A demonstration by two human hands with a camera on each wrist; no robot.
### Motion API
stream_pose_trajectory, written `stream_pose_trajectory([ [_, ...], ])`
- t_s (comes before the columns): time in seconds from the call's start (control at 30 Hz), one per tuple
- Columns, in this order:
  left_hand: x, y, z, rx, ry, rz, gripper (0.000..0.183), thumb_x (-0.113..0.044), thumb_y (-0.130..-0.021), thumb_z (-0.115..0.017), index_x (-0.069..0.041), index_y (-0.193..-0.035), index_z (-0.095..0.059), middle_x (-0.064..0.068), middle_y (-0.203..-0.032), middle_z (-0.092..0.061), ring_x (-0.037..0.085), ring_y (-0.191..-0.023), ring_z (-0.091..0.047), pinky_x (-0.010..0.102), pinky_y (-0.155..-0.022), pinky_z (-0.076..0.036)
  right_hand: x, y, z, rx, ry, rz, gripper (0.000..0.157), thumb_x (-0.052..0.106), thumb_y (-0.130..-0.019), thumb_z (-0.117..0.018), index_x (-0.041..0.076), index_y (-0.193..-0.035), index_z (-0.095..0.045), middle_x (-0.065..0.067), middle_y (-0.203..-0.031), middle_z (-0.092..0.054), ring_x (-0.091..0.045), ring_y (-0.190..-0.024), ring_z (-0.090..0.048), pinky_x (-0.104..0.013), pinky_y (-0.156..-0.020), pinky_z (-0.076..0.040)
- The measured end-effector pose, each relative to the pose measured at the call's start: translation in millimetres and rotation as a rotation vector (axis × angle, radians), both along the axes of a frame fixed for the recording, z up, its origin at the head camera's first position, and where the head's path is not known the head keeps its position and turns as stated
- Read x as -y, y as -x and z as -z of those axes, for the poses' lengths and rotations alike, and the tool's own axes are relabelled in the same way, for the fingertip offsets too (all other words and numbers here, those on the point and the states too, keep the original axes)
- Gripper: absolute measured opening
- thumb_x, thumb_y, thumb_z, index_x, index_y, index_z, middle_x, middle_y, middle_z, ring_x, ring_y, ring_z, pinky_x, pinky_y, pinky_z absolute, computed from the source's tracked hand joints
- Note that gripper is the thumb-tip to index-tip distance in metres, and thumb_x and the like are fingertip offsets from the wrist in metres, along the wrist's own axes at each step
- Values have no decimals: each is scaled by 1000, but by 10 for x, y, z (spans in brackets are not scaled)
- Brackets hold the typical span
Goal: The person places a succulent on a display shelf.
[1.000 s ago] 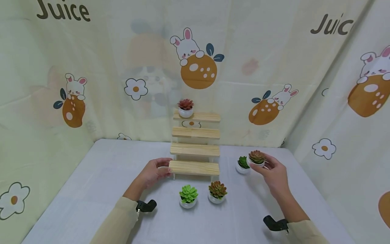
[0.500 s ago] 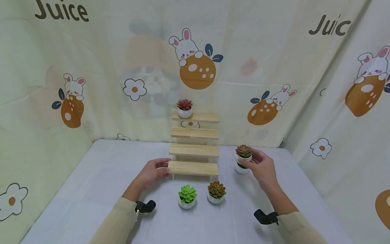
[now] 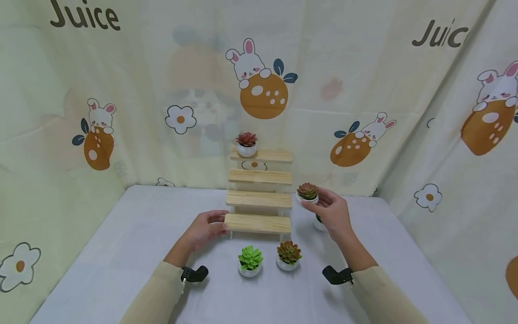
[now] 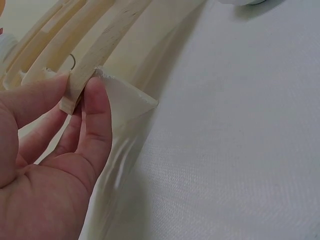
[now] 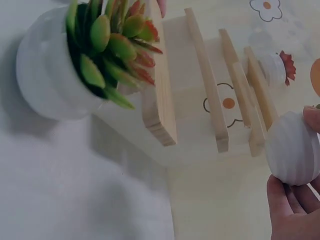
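A tiered wooden shelf stand [image 3: 257,198] stands at the table's back middle. My left hand [image 3: 205,230] pinches the left end of its lowest board [image 4: 95,62] between thumb and fingers. Just right of the stand, my right hand [image 3: 332,213] grips a reddish-brown potted succulent [image 3: 307,192] by its white ribbed pot [image 5: 294,148], held upright above the table. Partly hidden behind that hand, a dark green potted succulent [image 3: 320,223] sits on the table. On the top board rests a red potted succulent [image 3: 246,144], towards its left end.
In front of the stand are a bright green potted succulent [image 3: 250,261] and a brown-green potted succulent [image 3: 288,255]. A printed curtain [image 3: 344,72] hangs behind and beside the white table [image 3: 121,234].
My right hand has carried the reddish-brown succulent leftward, past the dark green one and closer to the stand. The left hand stays on the lowest board.
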State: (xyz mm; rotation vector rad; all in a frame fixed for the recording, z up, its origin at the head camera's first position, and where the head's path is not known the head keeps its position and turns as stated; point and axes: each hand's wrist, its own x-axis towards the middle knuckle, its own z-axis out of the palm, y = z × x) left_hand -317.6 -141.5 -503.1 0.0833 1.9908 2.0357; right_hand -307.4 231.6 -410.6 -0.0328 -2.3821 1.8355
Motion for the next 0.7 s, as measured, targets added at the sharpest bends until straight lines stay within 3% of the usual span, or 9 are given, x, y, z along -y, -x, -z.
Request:
stream_pose_trajectory([
  [0.23, -21, 0, 0, 18, 2, -22, 50, 7, -94, -64, -3, -143, -57, 21, -135, -58, 21, -103, -68, 33, -88, -63, 137, 96, -51, -12, 25, -23, 74, 29, -82, -88, 10, -146, -56, -13, -144, -61, -19, -125, -62, -8, -87, -53],
  [0.7, -10, 7, 29, -11, -18, 2, 52, 7, -95, -63, 2, -146, -52, 24, -137, -56, 19, -101, -68, 31, -87, -62, 380, 311, -157, -28, 9, -48, 73, 36, -81, -88, 17, -145, -58, -7, -141, -63, -22, -125, -61, -11, -88, -54],
])
